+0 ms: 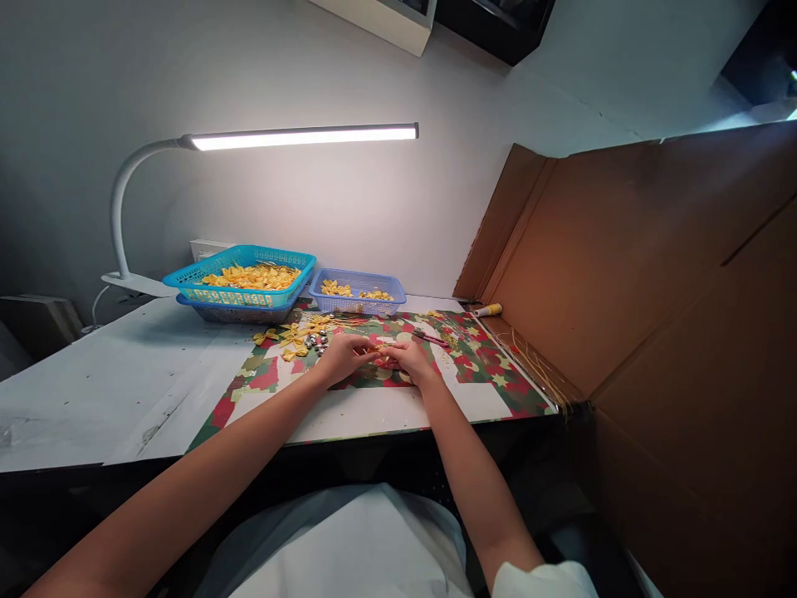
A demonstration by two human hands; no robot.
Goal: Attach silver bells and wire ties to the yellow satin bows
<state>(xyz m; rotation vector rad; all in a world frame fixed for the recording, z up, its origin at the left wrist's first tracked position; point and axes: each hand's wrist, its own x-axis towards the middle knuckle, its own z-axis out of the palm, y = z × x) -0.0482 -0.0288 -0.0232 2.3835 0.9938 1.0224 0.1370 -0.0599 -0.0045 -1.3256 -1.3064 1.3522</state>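
Head view, near to far. Both forearms reach over the near edge of the desk [93,390] onto a red-and-green patterned mat [486,365]. The left hand [339,355] and right hand [408,359] meet at the middle of the mat, fingers curled and pinched together on a small yellow piece [377,352], apparently a ribbon bow, though it is too small and covered to be sure. Just beyond the left hand, toward the far left of the mat, lie loose yellow bows [292,336] and a few small silver bells [315,340], not yet taken up. To the right of the hands rests a pink-handled tool [429,338]; thin gold threads [535,365] trail along the mat's right edge beside a cardboard screen [653,274]. At the far edge stand a large teal basket [240,278] heaped with yellow bows and a smaller blue basket [358,291] holding only a few, under a lit desk lamp [299,137]. Judged from these piles, much work remains.
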